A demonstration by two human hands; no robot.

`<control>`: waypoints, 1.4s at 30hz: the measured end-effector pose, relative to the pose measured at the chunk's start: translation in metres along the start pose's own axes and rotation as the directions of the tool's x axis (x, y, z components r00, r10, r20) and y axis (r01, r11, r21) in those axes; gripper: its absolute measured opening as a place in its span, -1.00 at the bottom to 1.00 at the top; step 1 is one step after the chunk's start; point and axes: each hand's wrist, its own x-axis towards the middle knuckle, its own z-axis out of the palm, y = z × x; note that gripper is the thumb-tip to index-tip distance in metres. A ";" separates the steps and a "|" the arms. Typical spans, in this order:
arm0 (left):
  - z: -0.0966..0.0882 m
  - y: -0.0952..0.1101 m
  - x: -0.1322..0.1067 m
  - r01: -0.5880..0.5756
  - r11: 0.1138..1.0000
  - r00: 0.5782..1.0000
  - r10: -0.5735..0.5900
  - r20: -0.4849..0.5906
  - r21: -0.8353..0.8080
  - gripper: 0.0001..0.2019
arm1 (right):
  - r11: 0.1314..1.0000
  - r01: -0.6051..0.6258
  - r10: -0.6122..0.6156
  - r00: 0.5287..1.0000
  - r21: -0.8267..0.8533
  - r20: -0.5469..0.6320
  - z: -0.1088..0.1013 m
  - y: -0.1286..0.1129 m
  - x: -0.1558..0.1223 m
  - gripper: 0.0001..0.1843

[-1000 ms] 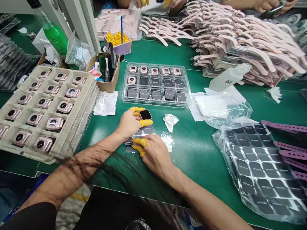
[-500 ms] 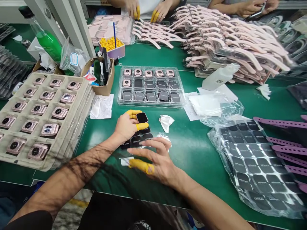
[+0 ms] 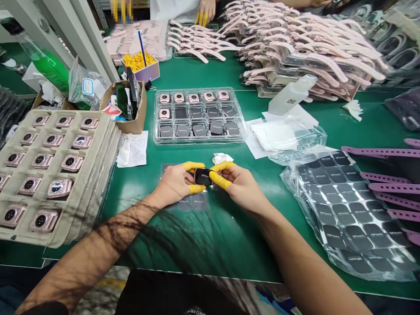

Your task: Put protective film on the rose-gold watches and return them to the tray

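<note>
Before me, my left hand (image 3: 173,183) grips a watch body by its edges, yellow covers on the fingertips. My right hand (image 3: 239,183), with yellow covers on thumb and forefinger, pinches the right edge of a black film (image 3: 204,176) with white lettering. The film lies over the watch's face, so little of the watch besides its pink edge shows. Under the hands lies a sheet of similar black films (image 3: 198,202), partly covered. A crumpled white tissue (image 3: 222,157) is just behind my right hand.
A clear tray (image 3: 200,141) holds pink watch bodies and black films. Left stands a stacked beige tray (image 3: 70,227) of watches beside a cardboard box (image 3: 136,124). Right are a white bottle (image 3: 292,95), bagged film sheets (image 3: 348,210) and purple straps (image 3: 390,188). A co-worker's hand (image 3: 206,11) appears behind pink straps (image 3: 288,48).
My right hand has moved up to the watch and now pinches a black film over its face; before, it was apart with fingers spread. A small white piece near its thumb is out of sight.
</note>
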 end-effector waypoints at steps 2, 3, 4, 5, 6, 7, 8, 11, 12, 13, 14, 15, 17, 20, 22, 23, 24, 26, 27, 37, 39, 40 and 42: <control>-0.001 0.001 0.001 0.004 1.000 1.000 -0.004 0.014 0.001 -0.38 | 1.000 0.008 -0.008 1.000 -0.026 0.007 0.000 0.001 -0.001 -0.61; -0.001 0.001 0.001 0.004 1.000 1.000 -0.004 0.024 -0.003 -0.38 | 1.000 0.007 -0.006 1.000 -0.031 0.008 0.000 0.001 -0.001 -0.59; -0.002 0.002 0.002 0.005 1.000 0.999 -0.004 0.034 -0.008 -0.38 | 1.000 0.000 0.000 1.000 -0.026 0.005 -0.001 0.001 0.000 -0.57; -0.002 0.002 0.002 0.005 1.000 0.999 -0.004 0.043 -0.012 -0.38 | 1.000 -0.011 0.011 1.000 -0.013 -0.004 -0.002 0.002 0.000 -0.55; -0.002 0.002 0.003 0.005 1.000 0.999 -0.005 0.049 -0.016 -0.38 | 1.000 -0.028 0.028 0.999 0.005 -0.016 -0.003 0.002 0.001 -0.54; -0.003 0.002 0.003 0.007 1.000 0.999 -0.006 0.053 -0.017 -0.39 | 0.999 -0.047 0.047 0.998 0.021 -0.029 -0.003 0.001 0.001 -0.53; -0.003 0.002 0.003 0.010 1.000 0.998 -0.009 0.057 -0.018 -0.39 | 0.997 -0.066 0.068 0.997 0.033 -0.040 -0.004 0.001 0.002 -0.53; -0.003 0.003 0.003 0.016 1.000 0.997 -0.015 0.071 -0.015 -0.40 | 0.993 -0.110 0.112 0.992 0.050 -0.050 -0.004 -0.002 0.004 -0.52; -0.003 0.003 0.002 0.019 1.000 0.997 -0.018 0.076 -0.009 -0.39 | 0.992 -0.117 0.120 0.991 0.054 -0.052 -0.003 -0.003 0.004 -0.52; -0.003 0.003 0.002 0.021 1.000 0.997 -0.020 0.076 -0.004 -0.40 | 0.991 -0.122 0.125 0.991 0.059 -0.055 -0.003 -0.003 0.004 -0.51; -0.003 0.004 0.002 0.022 1.000 0.997 -0.022 0.072 0.000 -0.40 | 0.990 -0.126 0.130 0.990 0.061 -0.058 -0.002 -0.004 0.004 -0.51; -0.003 0.004 0.002 0.023 1.000 0.998 -0.023 0.065 0.003 -0.40 | 0.990 -0.130 0.133 0.989 0.060 -0.058 -0.002 -0.004 0.004 -0.51; -0.002 0.003 0.001 0.024 1.000 0.998 -0.024 0.055 0.002 -0.40 | 0.990 -0.134 0.137 0.989 0.053 -0.055 -0.001 -0.004 0.004 -0.51; -0.001 0.002 0.002 0.022 1.000 0.999 -0.021 0.050 -0.009 -0.41 | 0.990 -0.133 0.135 0.989 0.045 -0.053 0.000 -0.004 0.004 -0.50; -0.001 0.002 0.002 0.020 1.000 0.999 -0.019 0.049 -0.017 -0.41 | 0.990 -0.134 0.136 0.989 0.042 -0.055 0.000 -0.003 0.005 -0.48; -0.001 0.001 0.002 0.020 1.000 0.999 -0.019 0.050 -0.018 -0.41 | 0.990 -0.134 0.136 0.989 0.040 -0.055 0.000 -0.003 0.005 -0.48; -0.002 0.001 0.002 0.020 1.000 0.998 -0.020 0.051 -0.017 -0.40 | 0.990 -0.134 0.136 0.989 0.038 -0.057 0.000 -0.003 0.005 -0.48; -0.002 0.002 0.002 0.020 1.000 0.998 -0.020 0.054 -0.008 -0.40 | 0.990 -0.132 0.134 0.989 0.038 -0.061 0.000 -0.003 0.005 -0.48; -0.002 0.002 0.002 0.018 1.000 0.998 -0.018 0.053 -0.002 -0.40 | 0.991 -0.129 0.131 0.989 0.037 -0.061 0.000 -0.003 0.005 -0.49; -0.002 0.003 0.003 0.035 0.999 0.998 -0.034 0.057 -0.011 -0.44 | 0.999 -0.034 0.028 0.981 -0.027 -0.190 0.001 0.010 0.007 -0.46; -0.002 0.003 0.002 0.071 0.993 0.996 -0.064 0.065 -0.098 -0.43 | 0.991 0.003 -0.046 0.945 -0.131 -0.324 0.003 0.012 0.005 -0.59; -0.002 0.003 0.001 0.085 0.980 0.995 -0.075 0.058 -0.183 -0.42 | 0.975 0.054 -0.132 0.920 -0.215 -0.369 0.004 0.012 0.003 -0.66; -0.004 0.005 -0.001 0.068 0.911 0.997 -0.082 -0.017 -0.407 -0.39 | 0.889 0.218 -0.352 0.888 -0.403 -0.296 0.011 0.014 -0.002 -0.77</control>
